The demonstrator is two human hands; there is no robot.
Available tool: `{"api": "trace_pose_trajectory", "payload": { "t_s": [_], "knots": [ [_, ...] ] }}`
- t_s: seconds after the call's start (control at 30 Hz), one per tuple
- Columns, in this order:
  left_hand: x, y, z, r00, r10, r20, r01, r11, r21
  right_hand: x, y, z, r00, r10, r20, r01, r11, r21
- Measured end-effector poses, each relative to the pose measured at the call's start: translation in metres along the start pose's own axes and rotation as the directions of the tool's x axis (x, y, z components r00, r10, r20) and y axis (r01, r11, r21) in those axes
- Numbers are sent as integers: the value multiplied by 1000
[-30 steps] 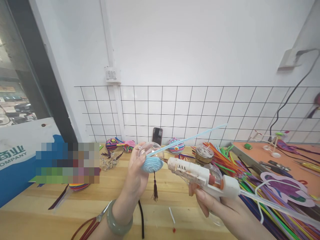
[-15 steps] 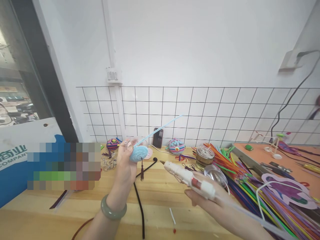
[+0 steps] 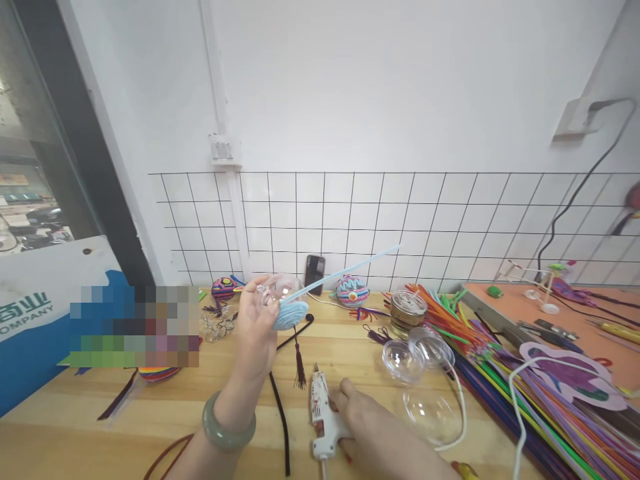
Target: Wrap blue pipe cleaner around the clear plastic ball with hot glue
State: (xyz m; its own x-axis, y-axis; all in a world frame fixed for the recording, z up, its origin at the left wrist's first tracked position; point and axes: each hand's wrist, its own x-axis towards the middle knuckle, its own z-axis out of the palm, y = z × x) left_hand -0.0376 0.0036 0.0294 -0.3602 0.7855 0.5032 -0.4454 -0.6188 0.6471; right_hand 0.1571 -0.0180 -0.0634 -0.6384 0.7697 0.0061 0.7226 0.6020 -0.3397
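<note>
Raised over the table, my left hand (image 3: pixel 257 327) is closed around a clear plastic ball (image 3: pixel 283 290). Light blue pipe cleaner (image 3: pixel 293 315) is coiled over part of the ball, and its loose end sticks out up to the right. A dark brown tassel (image 3: pixel 299 367) hangs beneath. My right hand (image 3: pixel 367 417) is low at the tabletop, its fingers around the handle of a white glue gun (image 3: pixel 321 413). The gun's nozzle points away from me. The palm side of the right hand is hidden.
Clear plastic half-shells (image 3: pixel 403 361), a spool (image 3: pixel 409 312) and bundles of coloured pipe cleaners (image 3: pixel 500 380) lie to the right. A white cable (image 3: pixel 463 400) loops there. At the back stand a phone (image 3: pixel 315 275) and a striped ball (image 3: pixel 353 291). A black strip (image 3: pixel 281 420) lies in the middle.
My right hand has brought the glue gun down and left onto the tabletop, turning its nozzle forward. My left hand has moved slightly right and tilted the blue coil, with the tassel swinging along.
</note>
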Motion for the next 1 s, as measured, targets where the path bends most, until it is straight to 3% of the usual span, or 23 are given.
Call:
{"api": "trace_pose_trajectory", "payload": {
  "t_s": [0.13, 0.2, 0.23, 0.27, 0.33, 0.4, 0.47, 0.53, 0.67, 0.87, 1.0],
  "knots": [
    [-5, -5, 4, 999, -41, 29, 41, 999, 2, 0, 0, -11, 1000, 9, -21, -9, 1000, -14],
    [-8, -8, 7, 996, -75, 53, 75, 997, -1, -3, -1, -26, 993, -15, -114, 11, 999, -37],
    [-11, -10, 8, 994, -93, 63, 93, 996, 3, -6, -3, -35, 971, -93, -219, 82, 995, -59],
    [-13, -13, 10, 991, -111, 74, 111, 994, 10, -9, -4, -45, 908, -182, -377, 165, 983, -78],
    [-19, -19, 13, 982, -154, 107, 152, 988, 33, -18, -5, -63, 691, -333, -642, 301, 940, -163],
    [-26, -25, 16, 968, -197, 158, 191, 980, 53, -25, -5, -77, 485, -380, -788, 283, 920, -269],
    [-32, -30, 19, 948, -240, 209, 233, 971, 55, -30, -3, -85, 387, -400, -831, 202, 916, -347],
    [-38, -34, 23, 926, -286, 246, 283, 958, 49, -32, -2, -88, 392, -417, -820, 144, 908, -393],
    [-43, -35, 27, 904, -344, 255, 349, 937, 27, -29, -1, -86, 469, -415, -779, 149, 907, -394],
    [-42, -32, 31, 903, -362, 231, 377, 926, -25, -27, -4, -83, 441, -396, -805, 243, 917, -317],
    [-43, -33, 31, 898, -373, 232, 389, 921, -29, -27, -3, -81, 451, -398, -799, 260, 915, -310]
  ]
}}
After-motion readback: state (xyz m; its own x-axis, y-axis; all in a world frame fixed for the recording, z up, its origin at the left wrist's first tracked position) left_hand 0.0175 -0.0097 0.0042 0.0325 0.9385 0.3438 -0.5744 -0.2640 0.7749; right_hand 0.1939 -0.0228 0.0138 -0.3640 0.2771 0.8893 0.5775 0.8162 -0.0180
